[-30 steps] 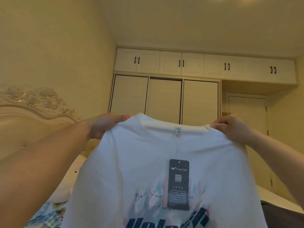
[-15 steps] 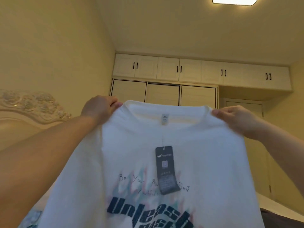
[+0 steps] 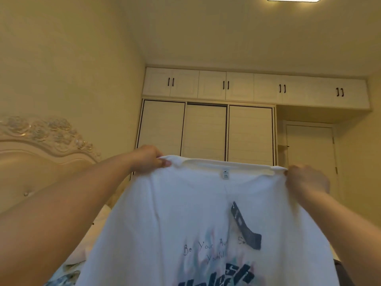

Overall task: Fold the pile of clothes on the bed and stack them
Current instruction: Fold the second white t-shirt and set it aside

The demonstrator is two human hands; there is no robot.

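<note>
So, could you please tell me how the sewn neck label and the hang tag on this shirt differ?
The neck label is white; the hang tag is dark grey. The label is small and sits at the collar, while the tag is far larger and lies lower on the chest. The label hangs straight; the tag is tilted. Both are on the white shirt.

Both arms extended forward and up, spread apart. Left hand (image 3: 147, 159) pinches white T-shirt (image 3: 206, 213) at one shoulder; right hand (image 3: 307, 179) pinches the other, fingers curled.
</note>
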